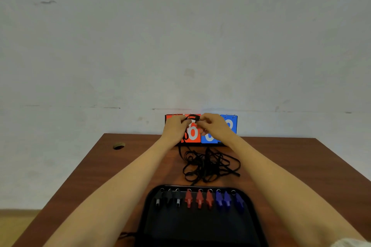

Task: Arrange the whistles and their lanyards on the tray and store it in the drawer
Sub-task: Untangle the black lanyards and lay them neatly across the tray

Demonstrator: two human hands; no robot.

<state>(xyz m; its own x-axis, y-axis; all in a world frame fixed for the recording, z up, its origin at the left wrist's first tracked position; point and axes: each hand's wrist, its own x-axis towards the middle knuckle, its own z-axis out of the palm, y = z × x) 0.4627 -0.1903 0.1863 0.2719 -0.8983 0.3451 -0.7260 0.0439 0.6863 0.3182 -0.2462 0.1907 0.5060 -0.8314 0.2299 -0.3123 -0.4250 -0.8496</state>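
Nine whistles lie in one row along the far edge of a single black tray [196, 224]: three black whistles [168, 196] on the left, three red whistles [199, 198] in the middle and three blue whistles [226, 198] on the right. Each has a small metal ring at its far end. The tray sits on the near part of the brown wood-grain counter [291, 166].

Beyond the tray is a tangled pile of lanyards [208, 164], thin black cords looped over one another. How many there are cannot be counted.

Both hands are raised over the far end of the counter. The left hand [176, 126] and the right hand [214, 126] each hold a pinching grip on one black lanyard [191, 117], which is gathered into a small coil between them, and a strand hangs from it toward the pile.

Behind the hands stands a flip scoreboard [192, 132] with red cards on the left and blue ones on the right, its white digits partly covered.

The tray's near edge is cut off by the frame, and its glossy surface is blurred. A bit of black cord [126, 234] shows at its left side. A round hole [118, 146] is set in the counter's far left corner
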